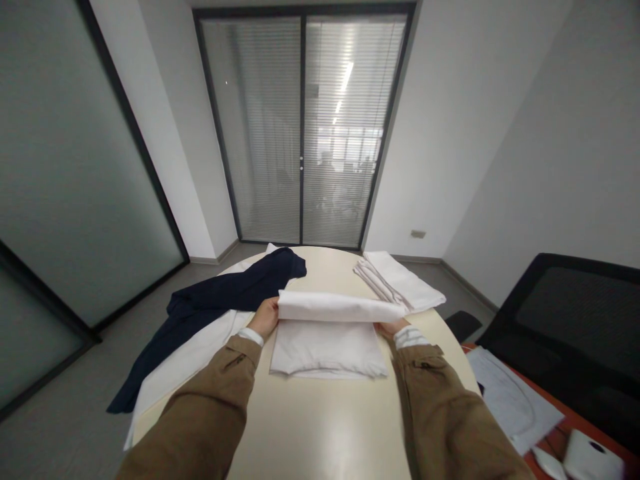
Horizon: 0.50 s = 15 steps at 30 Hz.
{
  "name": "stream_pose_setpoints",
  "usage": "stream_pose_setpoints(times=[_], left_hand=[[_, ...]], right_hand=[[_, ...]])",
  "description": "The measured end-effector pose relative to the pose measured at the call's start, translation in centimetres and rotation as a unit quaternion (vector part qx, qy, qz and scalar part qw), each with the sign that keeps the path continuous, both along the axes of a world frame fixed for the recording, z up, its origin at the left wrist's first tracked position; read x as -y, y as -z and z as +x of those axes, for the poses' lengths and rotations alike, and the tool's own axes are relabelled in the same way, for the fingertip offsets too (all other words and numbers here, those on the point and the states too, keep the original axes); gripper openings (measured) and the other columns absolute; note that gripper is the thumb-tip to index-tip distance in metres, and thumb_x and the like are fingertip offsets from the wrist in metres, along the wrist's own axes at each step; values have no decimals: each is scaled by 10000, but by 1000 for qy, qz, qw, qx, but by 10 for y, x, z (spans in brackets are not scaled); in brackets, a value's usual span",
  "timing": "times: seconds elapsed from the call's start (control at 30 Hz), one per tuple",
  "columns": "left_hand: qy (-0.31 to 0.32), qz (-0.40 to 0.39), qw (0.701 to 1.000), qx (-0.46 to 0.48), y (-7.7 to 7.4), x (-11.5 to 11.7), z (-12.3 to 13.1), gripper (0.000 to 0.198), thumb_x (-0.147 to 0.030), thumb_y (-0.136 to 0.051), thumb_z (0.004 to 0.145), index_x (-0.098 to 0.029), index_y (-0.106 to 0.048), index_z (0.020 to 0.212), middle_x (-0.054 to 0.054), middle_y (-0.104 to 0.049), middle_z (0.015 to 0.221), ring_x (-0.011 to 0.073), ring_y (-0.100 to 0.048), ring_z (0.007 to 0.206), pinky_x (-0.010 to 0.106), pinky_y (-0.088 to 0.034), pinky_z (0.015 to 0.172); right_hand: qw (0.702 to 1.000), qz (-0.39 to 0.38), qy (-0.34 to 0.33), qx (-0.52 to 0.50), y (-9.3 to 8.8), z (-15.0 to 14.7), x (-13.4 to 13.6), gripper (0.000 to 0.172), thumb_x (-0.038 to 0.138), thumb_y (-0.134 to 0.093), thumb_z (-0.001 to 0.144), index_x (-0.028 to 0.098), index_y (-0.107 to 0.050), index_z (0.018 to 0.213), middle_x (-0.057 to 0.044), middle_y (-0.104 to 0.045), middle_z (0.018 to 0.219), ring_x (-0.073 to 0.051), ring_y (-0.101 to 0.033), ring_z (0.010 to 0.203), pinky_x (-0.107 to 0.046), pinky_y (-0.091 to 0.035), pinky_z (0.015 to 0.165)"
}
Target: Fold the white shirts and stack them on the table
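Note:
A white garment point(327, 347) lies on the round table in front of me, its far part doubled over toward me in a thick fold. My left hand point(265, 318) grips the left end of that fold, fingers closed on the cloth. At the right end, my right hand point(391, 329) is closed on the fold too, its fingers partly hidden beneath the fabric. Just beyond my right hand rests a folded stack of white cloth point(400, 283). To the left of my left hand, a dark navy garment point(230, 290) sprawls over another white garment point(185, 370).
The cream table point(320, 427) has a curved edge; the navy and white garments hang over its left side. At right stand a black mesh chair point(570, 333) and an orange-red surface with papers point(515, 397) and a white device point(593, 457). Glass doors point(303, 133) are behind.

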<state>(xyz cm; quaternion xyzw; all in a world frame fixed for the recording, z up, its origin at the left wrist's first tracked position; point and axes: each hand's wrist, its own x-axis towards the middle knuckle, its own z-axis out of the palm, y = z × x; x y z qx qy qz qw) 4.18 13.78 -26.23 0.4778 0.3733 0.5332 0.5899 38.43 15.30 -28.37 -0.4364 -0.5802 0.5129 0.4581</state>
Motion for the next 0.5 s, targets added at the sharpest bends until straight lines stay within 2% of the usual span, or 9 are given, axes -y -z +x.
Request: stream_pose_setpoints(times=[0.07, 0.13, 0.23, 0.33, 0.5], left_hand=[[-4, -2, 1000, 21, -2, 1, 0, 156, -164, -800, 508, -134, -679, 601, 131, -753, 1034, 335, -676, 988, 434, -516, 864], [-15, -8, 998, 54, -2, 1, 0, 148, -79, -740, 468, -140, -614, 514, 122, -744, 1064, 310, -680, 971, 420, -513, 870], [-30, -24, 995, 91, 3, -1, 2, 197, -32, -632, 452, -150, -476, 428, 93, -749, 967, 259, -680, 912, 382, -512, 852], [-37, -40, 993, 103, 6, -2, 4, 229, -41, -570, 466, -164, -379, 443, 65, -731, 871, 217, -674, 850, 322, -517, 782], [-47, -81, 992, 84, 5, -2, 5, 210, -17, -538, 458, -166, -444, 573, 42, -709, 840, 144, -641, 691, 225, -481, 624]], right_hand=[[998, -33, -49, -21, -7, 4, 1, 471, 588, -832, 501, 219, -604, 684, -146, -666, 1244, -337, -670, 1063, -458, -515, 905], [995, -55, -76, -42, -13, 4, 3, 466, 507, -868, 489, 201, -535, 600, -146, -628, 1306, -333, -665, 1070, -444, -513, 897], [993, -75, -47, -75, -19, -2, 10, 414, 344, -846, 538, 186, -464, 548, -127, -620, 1320, -307, -679, 1021, -437, -518, 873], [989, -88, -24, -119, -18, -10, 14, 321, 219, -777, 545, 177, -459, 523, -100, -634, 1301, -285, -691, 960, -440, -523, 860], [990, -89, 6, -113, -11, -14, 11, 209, 178, -747, 518, 181, -539, 517, -89, -673, 1239, -269, -698, 919, -419, -537, 852]])
